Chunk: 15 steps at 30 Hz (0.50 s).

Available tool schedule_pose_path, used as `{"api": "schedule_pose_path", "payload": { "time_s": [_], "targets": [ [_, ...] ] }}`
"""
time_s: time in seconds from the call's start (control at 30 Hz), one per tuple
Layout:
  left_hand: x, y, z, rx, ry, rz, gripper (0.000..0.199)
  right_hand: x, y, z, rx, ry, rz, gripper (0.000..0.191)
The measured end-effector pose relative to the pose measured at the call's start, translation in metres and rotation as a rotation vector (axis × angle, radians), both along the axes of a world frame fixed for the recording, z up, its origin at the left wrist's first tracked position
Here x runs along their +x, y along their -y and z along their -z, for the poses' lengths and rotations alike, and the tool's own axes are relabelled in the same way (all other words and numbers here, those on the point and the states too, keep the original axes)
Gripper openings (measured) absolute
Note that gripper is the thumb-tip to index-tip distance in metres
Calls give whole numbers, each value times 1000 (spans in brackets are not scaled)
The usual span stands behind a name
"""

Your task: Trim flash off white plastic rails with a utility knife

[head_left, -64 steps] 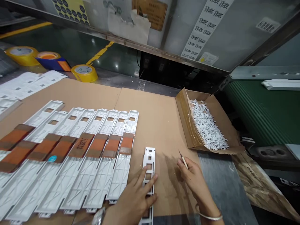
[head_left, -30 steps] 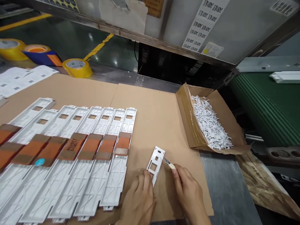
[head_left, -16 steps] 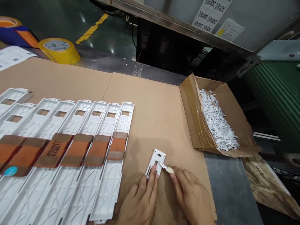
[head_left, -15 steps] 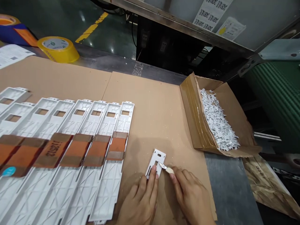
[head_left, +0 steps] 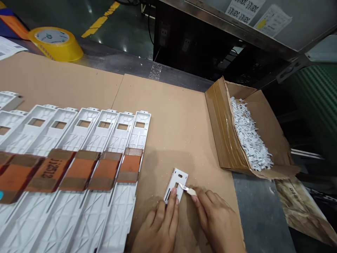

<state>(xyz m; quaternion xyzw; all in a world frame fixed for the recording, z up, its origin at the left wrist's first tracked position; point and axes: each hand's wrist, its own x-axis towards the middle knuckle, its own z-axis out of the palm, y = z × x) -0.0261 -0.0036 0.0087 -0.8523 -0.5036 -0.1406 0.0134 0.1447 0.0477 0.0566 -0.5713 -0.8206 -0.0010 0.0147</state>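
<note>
A small white plastic plate [head_left: 174,182] with slots and an oval hole lies flat on the cardboard sheet [head_left: 179,116]. My left hand [head_left: 160,223] holds it down, its index and middle fingertips on the near part; the thumb is hidden. A craft knife [head_left: 189,190] with a pale handle is pinched in my right hand [head_left: 214,216]. Its blade tip touches the plate at the edge of the middle opening. Left of my hands, long white plastic panels [head_left: 118,214] lie side by side, with orange-and-brown wrapped strips [head_left: 129,166] across them.
At the right a cardboard box [head_left: 219,123] lies open, holding many small white plastic scraps [head_left: 250,137]. A roll of yellow tape [head_left: 59,45] stands at the back left. Crumpled brown paper [head_left: 302,207] is at the lower right, and a metal machine panel [head_left: 284,35] overhangs the back right.
The view has shifted slightly, so the panels sit further left and the box further right. Both hands, the plate and the knife keep nearly the same placement relative to one another.
</note>
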Motion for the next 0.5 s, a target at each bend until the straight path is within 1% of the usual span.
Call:
{"api": "schedule_pose_path", "payload": {
  "time_s": [0.13, 0.23, 0.3, 0.37, 0.43, 0.5],
  "targets": [
    [0, 0, 0, -11, 18, -2, 46, 5, -7, -1, -32, 54, -44, 39],
    [0, 0, 0, -4, 20, -4, 45, 10, -18, -4, -74, 115, -107, 38],
    [0, 0, 1, 6, 20, 0, 44, 13, -27, -7, -119, 156, -160, 30],
    [-1, 0, 2, 11, 24, 11, 44, 14, -38, -12, -172, 186, -214, 15],
    [-2, 1, 3, 15, 22, 28, 44, 12, -50, -17, -205, 202, -261, 6],
    [-3, 2, 6, 17, 15, 51, 46, 10, -63, -21, -223, 206, -303, 15]
  ]
}}
